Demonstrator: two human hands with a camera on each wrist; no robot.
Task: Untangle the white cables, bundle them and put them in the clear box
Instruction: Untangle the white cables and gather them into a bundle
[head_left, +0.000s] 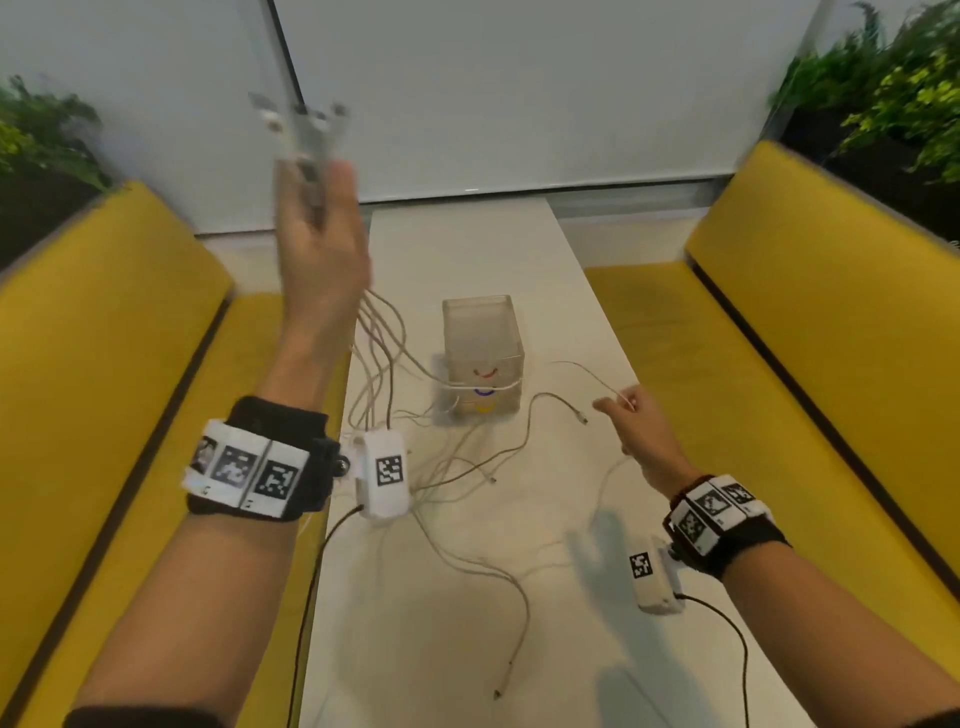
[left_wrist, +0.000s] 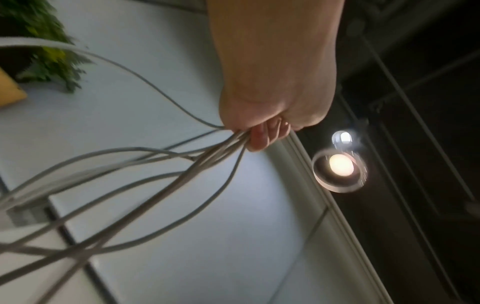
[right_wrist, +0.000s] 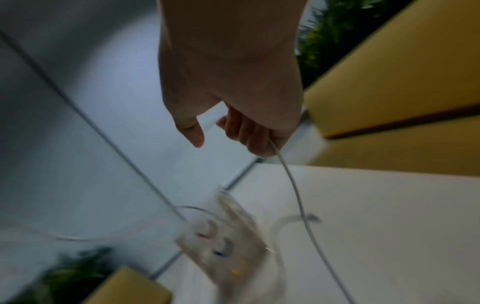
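Observation:
My left hand (head_left: 317, 244) is raised high over the table's left edge and grips a bunch of white cables (head_left: 379, 343); their plug ends (head_left: 298, 124) stick up above the fingers. The left wrist view shows the fingers (left_wrist: 259, 137) curled round several cables (left_wrist: 202, 164). The strands hang down to a tangle (head_left: 457, 467) on the white table (head_left: 467, 249), and one is looped round the clear box (head_left: 483, 358). To the right of the box my right hand (head_left: 631, 415) holds a single thin cable (right_wrist: 293, 185) in its curled fingers (right_wrist: 254, 135).
Yellow benches (head_left: 810, 322) run along both sides of the narrow table, with green plants (head_left: 883, 88) behind them. A white wall panel closes the far end. Loose cable ends (head_left: 506, 675) trail toward the table's near edge. The box (right_wrist: 228, 238) has coloured marks on its front.

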